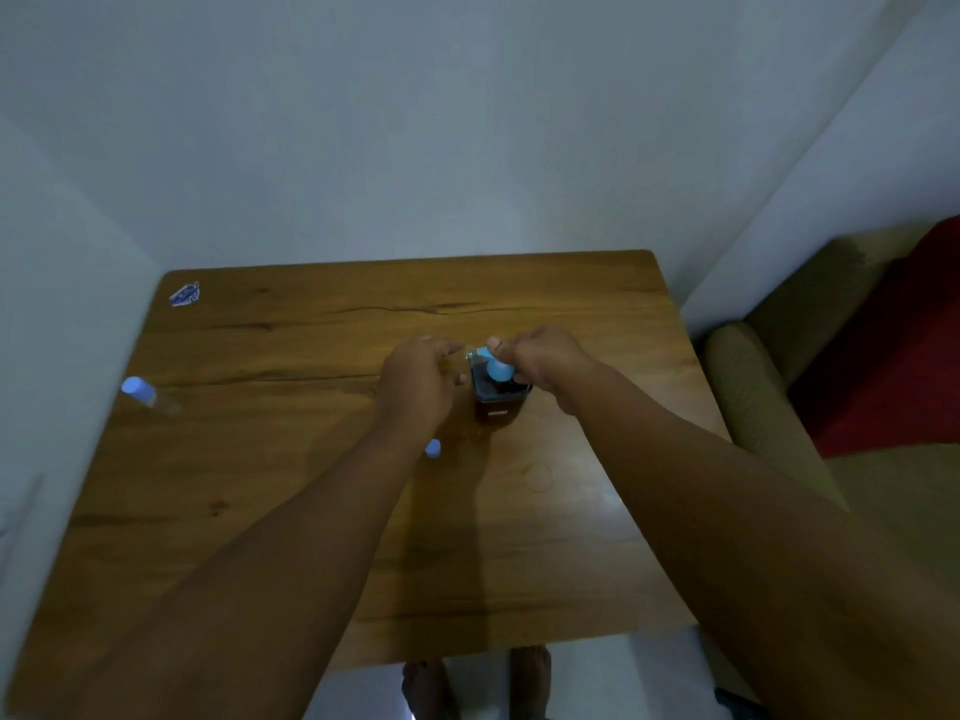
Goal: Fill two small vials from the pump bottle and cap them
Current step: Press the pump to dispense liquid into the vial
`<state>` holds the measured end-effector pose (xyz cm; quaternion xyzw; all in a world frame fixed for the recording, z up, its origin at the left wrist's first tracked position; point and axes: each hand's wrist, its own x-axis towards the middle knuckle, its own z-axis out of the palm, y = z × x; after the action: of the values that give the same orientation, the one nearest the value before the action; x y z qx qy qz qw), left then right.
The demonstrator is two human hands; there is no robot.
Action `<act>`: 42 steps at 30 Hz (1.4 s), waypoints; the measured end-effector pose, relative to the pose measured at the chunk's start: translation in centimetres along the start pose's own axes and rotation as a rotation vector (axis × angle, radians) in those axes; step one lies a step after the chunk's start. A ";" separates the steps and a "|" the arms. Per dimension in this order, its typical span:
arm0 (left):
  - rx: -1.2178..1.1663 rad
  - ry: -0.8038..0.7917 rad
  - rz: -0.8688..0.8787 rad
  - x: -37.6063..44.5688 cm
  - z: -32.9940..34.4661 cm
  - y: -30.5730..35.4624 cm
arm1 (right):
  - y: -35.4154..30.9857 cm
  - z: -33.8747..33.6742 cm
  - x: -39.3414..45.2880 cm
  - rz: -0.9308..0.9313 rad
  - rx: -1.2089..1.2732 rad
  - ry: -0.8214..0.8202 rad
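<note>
Vials (147, 394): two; pump bottle (500, 392): one

Glossy grained wood table (519, 563); clear vial (150, 397) with matt plastic cap.

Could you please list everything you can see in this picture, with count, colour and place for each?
table: one, brown wood, fills the middle of the view
pump bottle: one, dark body with a blue pump head, upright at table centre
vial in hand: one, clear, held at the pump spout; blurred, fill level not readable
capped vial: one, clear with a pale blue cap, lying near the table's left edge
loose cap: one, pale blue, on the table beside the left forearm
sticker: one, blue and white, far left corner of the table
sofa: one, olive, right of the table
cushion: one, red, on the sofa
left hand: holds the vial
right hand: on the pump head
feet: two, below the table's near edge
</note>
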<state>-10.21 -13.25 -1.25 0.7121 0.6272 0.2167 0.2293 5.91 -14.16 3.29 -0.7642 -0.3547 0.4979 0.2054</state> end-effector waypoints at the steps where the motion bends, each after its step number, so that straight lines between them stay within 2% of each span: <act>1: -0.004 -0.003 -0.003 0.0 -0.1 0.1 | 0.1 -0.1 0.0 0.003 0.015 -0.007; 4: 0.000 -0.009 -0.003 0.1 -0.4 0.3 | 0.3 -0.3 -0.4 0.021 0.081 -0.035; 12: 0.002 -0.005 -0.009 -0.2 -0.3 0.3 | -0.3 -0.1 -0.4 -0.018 0.009 -0.021; 20: -0.014 -0.013 -0.022 -0.2 -0.4 0.3 | 0.1 -0.3 -0.9 -0.003 0.069 -0.031; 25: -0.001 -0.010 -0.024 -0.1 -0.1 0.2 | -0.3 -0.3 -0.4 -0.005 -0.004 -0.029; 42: -0.003 0.000 -0.023 -0.1 -0.2 0.3 | 0.0 -0.6 -1.1 0.024 0.068 -0.052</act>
<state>-10.15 -13.39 -0.89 0.7043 0.6352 0.2152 0.2329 6.16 -15.00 4.20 -0.7478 -0.3334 0.5320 0.2160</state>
